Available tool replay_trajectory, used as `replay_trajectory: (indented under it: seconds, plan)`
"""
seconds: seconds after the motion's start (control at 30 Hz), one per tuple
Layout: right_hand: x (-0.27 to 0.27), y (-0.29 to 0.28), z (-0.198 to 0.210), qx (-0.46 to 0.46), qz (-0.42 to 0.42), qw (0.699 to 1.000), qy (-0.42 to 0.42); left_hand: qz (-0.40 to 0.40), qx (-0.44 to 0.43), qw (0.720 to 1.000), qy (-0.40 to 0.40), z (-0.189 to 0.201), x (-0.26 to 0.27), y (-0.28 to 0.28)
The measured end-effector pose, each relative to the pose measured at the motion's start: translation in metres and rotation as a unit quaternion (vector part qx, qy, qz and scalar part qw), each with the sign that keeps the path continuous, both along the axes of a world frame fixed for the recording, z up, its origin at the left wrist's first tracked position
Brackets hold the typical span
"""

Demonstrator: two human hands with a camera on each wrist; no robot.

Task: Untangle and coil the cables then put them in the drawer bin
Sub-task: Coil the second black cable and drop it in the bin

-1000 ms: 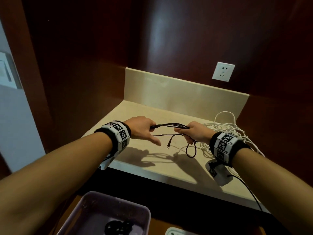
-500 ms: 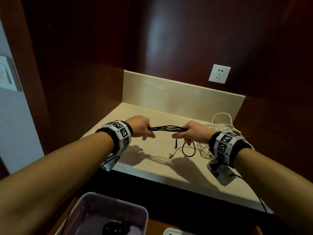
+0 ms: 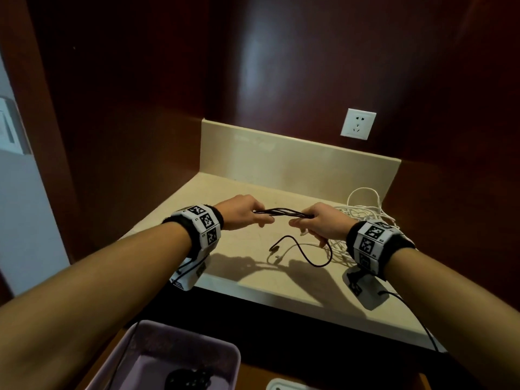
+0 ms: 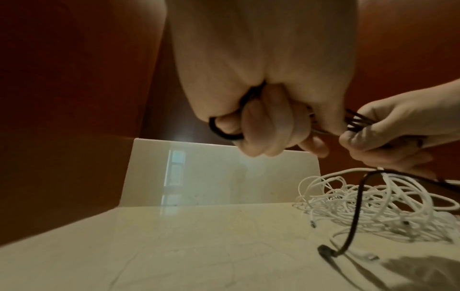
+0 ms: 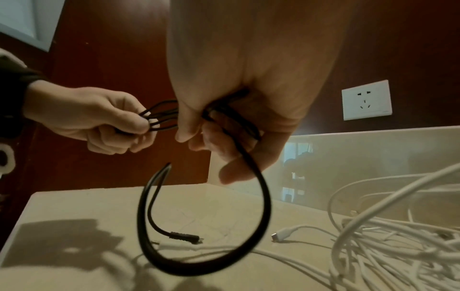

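Counter (image 3: 242,266): beige, holds the cable pile.
Bin (image 3: 135,342): below the counter's front edge.
White cables (image 3: 363,212): tangled at right.
Left hand (image 3: 242,212): fingers curled round black cable (image 3: 281,213).
Right hand (image 3: 323,223): clutches its other end, tail dangling.

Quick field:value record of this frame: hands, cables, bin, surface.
left hand: grips one end of the folded black cable
right hand: grips the other end; loose tail hangs in a loop below it
black cable plug: free, near the counter
white cables: tangled heap on the counter, beside the right hand
bin: below the counter edge, a dark coil inside
wall socket: nothing plugged in
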State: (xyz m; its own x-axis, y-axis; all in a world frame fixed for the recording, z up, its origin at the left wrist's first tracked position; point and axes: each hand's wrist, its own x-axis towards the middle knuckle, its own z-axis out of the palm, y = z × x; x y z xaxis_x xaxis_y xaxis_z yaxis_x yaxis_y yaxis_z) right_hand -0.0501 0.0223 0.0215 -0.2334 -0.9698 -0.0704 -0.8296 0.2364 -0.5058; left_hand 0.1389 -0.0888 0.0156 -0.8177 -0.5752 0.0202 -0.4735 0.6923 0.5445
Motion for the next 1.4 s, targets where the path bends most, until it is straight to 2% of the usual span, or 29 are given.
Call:
replay_trajectory:
  seconds: [0.17, 0.37, 0.53, 0.63, 0.73, 0.8, 0.87, 0.93, 1.07, 1.17, 1.27, 1.4]
  plan:
    - [-0.004, 0.003, -0.002, 0.025, -0.009, 0.994, 0.107, 0.006, -0.014, 0.999, -0.035, -0.002, -0.006, 0.007]
    - [0.010, 0.006, 0.003, 0.000, 0.063, 0.989, 0.136, 0.002, -0.065, 0.995, -0.080, 0.001, -0.012, 0.012]
    - [0.018, 0.000, 0.000, 0.054, 0.082, 0.980, 0.172, -0.004, -0.054, 0.996, -0.066, 0.007, -0.016, 0.020]
    - [0.015, 0.003, -0.003, 0.073, 0.088, 0.985, 0.131, -0.005, -0.047, 0.997, -0.059, 0.011, -0.012, 0.020]
    - [0.012, 0.005, -0.002, 0.041, 0.089, 0.994, 0.052, 0.011, -0.053, 0.997, -0.062, 0.011, -0.005, 0.016]
    - [0.012, 0.005, 0.001, 0.022, 0.091, 0.995, 0.043, 0.016, -0.058, 0.996, -0.064, 0.009, -0.003, 0.013]
    - [0.014, 0.002, 0.003, 0.011, 0.092, 0.993, 0.079, 0.013, -0.063, 0.996, -0.064, 0.009, -0.004, 0.013]
    - [0.018, 0.000, 0.005, -0.006, 0.094, 0.983, 0.157, 0.008, -0.071, 0.995, -0.066, 0.010, -0.006, 0.015]
    - [0.023, -0.001, 0.007, -0.061, 0.101, 0.921, 0.371, -0.001, -0.097, 0.991, -0.093, 0.012, -0.009, 0.016]
    - [0.029, -0.002, 0.012, -0.058, 0.083, 0.901, 0.422, -0.010, -0.117, 0.987, -0.108, 0.012, -0.009, 0.016]
    - [0.033, -0.005, 0.014, -0.029, 0.052, 0.922, 0.381, -0.013, -0.123, 0.988, -0.097, 0.011, -0.009, 0.018]
    - [0.030, -0.008, 0.012, -0.046, 0.016, 0.976, 0.214, -0.006, -0.135, 0.989, -0.062, 0.009, -0.008, 0.016]
